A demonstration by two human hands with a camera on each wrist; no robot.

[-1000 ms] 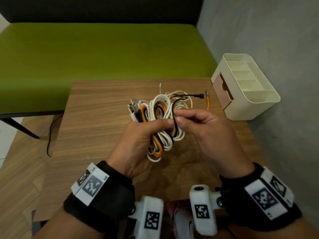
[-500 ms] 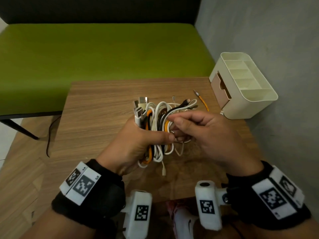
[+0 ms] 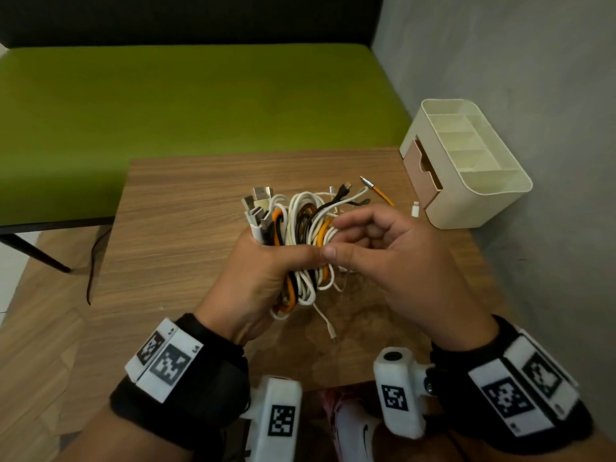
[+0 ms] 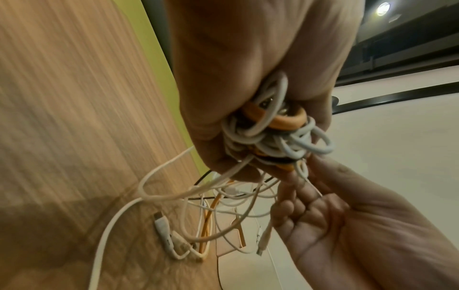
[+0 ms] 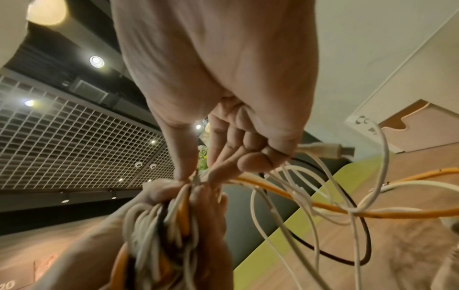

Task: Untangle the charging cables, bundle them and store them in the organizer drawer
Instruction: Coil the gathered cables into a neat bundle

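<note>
A coiled bundle of cables (image 3: 300, 225) in white, orange and black is held above the wooden table (image 3: 173, 228). My left hand (image 3: 276, 261) grips its middle, thumb across the front, USB plugs (image 3: 256, 208) sticking up. My right hand (image 3: 336, 245) is at the bundle's right side with curled fingers; in the right wrist view its thumb and forefinger (image 5: 193, 176) pinch thin strands at the bundle (image 5: 161, 225). Loose orange cable (image 5: 323, 208) and white loops trail off to the table. The cream organizer (image 3: 466, 168) stands at the back right, its tan drawer (image 3: 421, 171) slightly pulled out.
A white connector (image 3: 415, 209) lies on the table by the organizer, and an orange-corded plug (image 3: 376, 191) points toward it. A green bench (image 3: 200, 95) runs behind the table and a grey wall (image 3: 533, 78) closes the right side. A thin black cord (image 3: 91, 261) hangs at the left.
My right hand left the black strand at the bundle's top and now pinches strands on its right side. The left hand tilted the bundle, plugs upward; a white end hangs lower.
</note>
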